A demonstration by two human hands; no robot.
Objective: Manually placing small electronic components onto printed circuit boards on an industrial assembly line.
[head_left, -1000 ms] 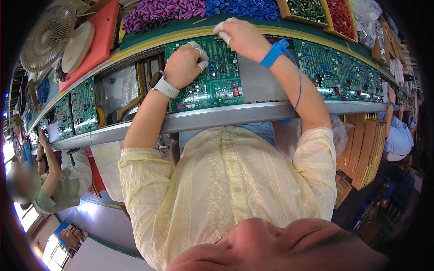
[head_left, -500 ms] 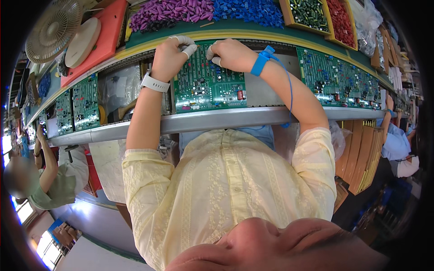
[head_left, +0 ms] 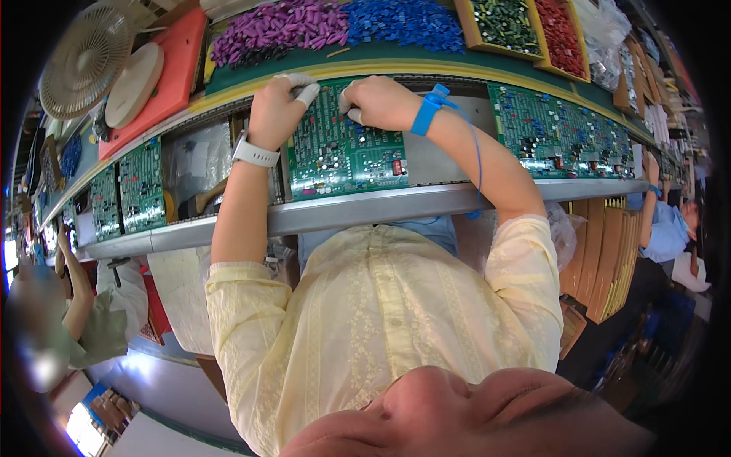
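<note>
A green circuit board (head_left: 354,164) studded with small components lies in the rail in front of me. My left hand (head_left: 276,110) is at its far left edge. Thumb and forefinger, both in white finger covers, are brought together; anything between them is too small to tell. Over the board's far part is my right hand (head_left: 381,105), with fingers curled down and covered tips close to the surface. Whatever it grips, if anything, is hidden. A blue strap (head_left: 428,113) with a cord circles my right wrist, and a white band (head_left: 256,152) my left.
Beyond the rail lie purple parts (head_left: 282,30), blue parts (head_left: 403,24), and boxes of green parts (head_left: 502,27) and red parts (head_left: 562,38). More boards (head_left: 563,137) sit to the right and left. A metal edge (head_left: 343,209) runs before me. A fan (head_left: 85,65) stands far left.
The whole view has shifted slightly left and down. My left fingers have drawn a little toward the board's left edge. My right hand stays over nearly the same part of the board.
</note>
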